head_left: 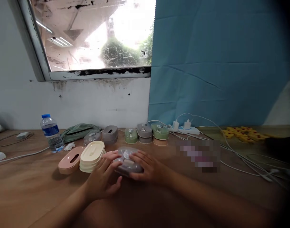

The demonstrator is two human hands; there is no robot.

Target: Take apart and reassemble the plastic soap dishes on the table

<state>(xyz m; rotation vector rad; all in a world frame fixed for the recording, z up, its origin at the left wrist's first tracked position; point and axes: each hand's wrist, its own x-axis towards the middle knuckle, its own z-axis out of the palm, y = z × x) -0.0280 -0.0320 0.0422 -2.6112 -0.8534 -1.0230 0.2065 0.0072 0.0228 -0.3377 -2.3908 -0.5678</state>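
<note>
A small grey lidded box (127, 163) with a clear cover and a round label sits on the table in front of me. My right hand (148, 166) grips its right side, fingers across the top and thumb at the near edge. At the box's left edge are the fingertips of my left hand (103, 177), fingers apart and thumb stretched away. Just left of that hand stands a stack of cream lids (92, 155). It touches a pink box (71, 160) with a dark oval slot. The hands partly cover the grey box's sides.
Along the wall stand a grey slotted box (110, 134), a green box (131, 135), and grey (145, 133) and green (160, 131) stacks. A water bottle (52, 134) and green pouch (79, 132) are left. Right lie white cables (230, 148), a power strip (189, 130) and yellow pieces (244, 134).
</note>
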